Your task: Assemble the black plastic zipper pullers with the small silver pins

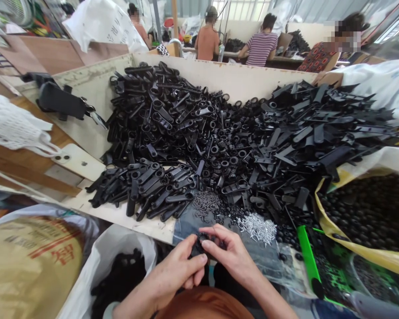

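Both of my hands meet low in the head view, just off the front edge of the work surface. My left hand (186,262) is closed round a small black plastic part (198,248); fingers cover most of it, so its full shape is hidden. Against the same part press the thumb and fingers of my right hand (226,250). Just beyond the fingers lie a heap of small dark screws or pins (206,204) and a pile of shiny silver pins (257,228). Black ring-shaped parts (242,154) are heaped farther back.
Long black plastic arms (159,188) pile up at left, flat black pieces (306,133) at right. A phone (81,163) lies left. Around me stand a white sack (103,246), a yellow-edged sack (369,254) and a green tray (307,259). Several people work at the back.
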The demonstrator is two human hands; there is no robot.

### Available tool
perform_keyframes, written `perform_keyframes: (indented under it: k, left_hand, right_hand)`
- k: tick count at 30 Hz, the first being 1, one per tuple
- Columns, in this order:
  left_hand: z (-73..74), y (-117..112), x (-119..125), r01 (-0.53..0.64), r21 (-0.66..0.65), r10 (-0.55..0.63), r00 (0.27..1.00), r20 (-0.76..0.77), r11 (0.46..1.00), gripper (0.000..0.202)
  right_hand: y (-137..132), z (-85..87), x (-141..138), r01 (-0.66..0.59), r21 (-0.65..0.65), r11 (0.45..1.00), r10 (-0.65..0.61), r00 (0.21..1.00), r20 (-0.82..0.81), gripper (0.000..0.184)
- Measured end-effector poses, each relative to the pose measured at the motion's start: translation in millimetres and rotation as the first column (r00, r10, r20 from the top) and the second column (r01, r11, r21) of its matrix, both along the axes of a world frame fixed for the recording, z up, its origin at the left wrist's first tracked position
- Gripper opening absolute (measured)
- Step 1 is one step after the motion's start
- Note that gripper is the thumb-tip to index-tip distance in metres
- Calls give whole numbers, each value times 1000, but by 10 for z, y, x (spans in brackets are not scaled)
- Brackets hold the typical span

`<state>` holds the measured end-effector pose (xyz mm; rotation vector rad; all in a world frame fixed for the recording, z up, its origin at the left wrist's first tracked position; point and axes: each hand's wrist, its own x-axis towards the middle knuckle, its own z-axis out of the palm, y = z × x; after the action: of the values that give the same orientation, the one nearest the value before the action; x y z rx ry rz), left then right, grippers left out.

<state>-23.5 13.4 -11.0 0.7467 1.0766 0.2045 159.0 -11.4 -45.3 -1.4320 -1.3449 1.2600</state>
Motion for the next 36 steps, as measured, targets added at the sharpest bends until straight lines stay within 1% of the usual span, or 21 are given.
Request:
perform_keyframes:
  k: [3,5,10,14,17,22,24,25,26,27,28,29,30,31,33,34,35,36]
  left_hand:
    - [-22,-2,-18,41,12,-41,999,12,999,119]
    - [-24,0,-25,78,20,-79,996,35,997,112]
    - [7,21,-12,131,31,-134,985,110,991,76]
    - [31,36,15,139,4,-138,981,134,990,57]
    - [31,28,43,108,-24,-103,983,153,994,51]
    - [-7,4,20,61,-53,-54,991,124,997,55]
    - [-34,31,-34,46,14,-46,997,62,999,52]
    - [-49,59,-62,29,94,-30,999,15,995,48]
    - [-66,95,-84,15,208,-6,999,-41,978,42]
    - [-82,137,-94,17,339,21,994,-107,941,35]
    - [-98,181,-88,41,466,51,982,-183,884,29]
    - [-112,225,-63,97,570,75,960,-271,816,24]
    - [-125,265,-18,186,639,89,923,-374,746,21]
    - [-136,299,44,306,667,91,867,-490,680,20]
    - [-158,347,201,539,626,81,719,-691,563,21]
    - [-169,362,284,626,589,74,651,-756,511,20]
    - [-180,375,362,681,559,68,604,-794,473,19]
    - [-191,385,431,716,538,64,574,-816,445,18]
  right_hand:
    - [-14,17,39,-52,15,999,52,999,5,38]
    - [-12,46,70,-99,34,995,98,995,23,38]
    - [9,130,156,-227,67,972,219,970,106,33]
    - [21,163,201,-265,65,962,255,959,125,29]
    - [23,169,194,-253,44,967,243,957,155,28]
    - [-22,164,171,-203,39,978,195,969,154,29]
    - [-67,149,200,-146,31,989,141,981,136,31]
    - [-91,134,226,-98,28,995,93,986,137,31]
    - [-115,113,257,-37,27,999,32,989,144,31]
    - [-135,88,290,32,28,999,-36,987,155,31]
    - [-150,60,323,96,24,995,-99,981,166,31]
    - [-160,31,354,151,17,988,-152,973,172,31]
    - [-165,5,379,192,7,981,-190,967,171,31]
    - [-165,-15,398,218,-1,976,-215,962,167,30]
    - [-158,-35,416,238,1,971,-235,958,164,29]
    - [-153,-35,417,239,14,971,-238,956,171,28]
    - [-149,-30,415,240,30,970,-241,954,180,27]
    - [-146,-23,411,238,43,970,-242,952,187,27]
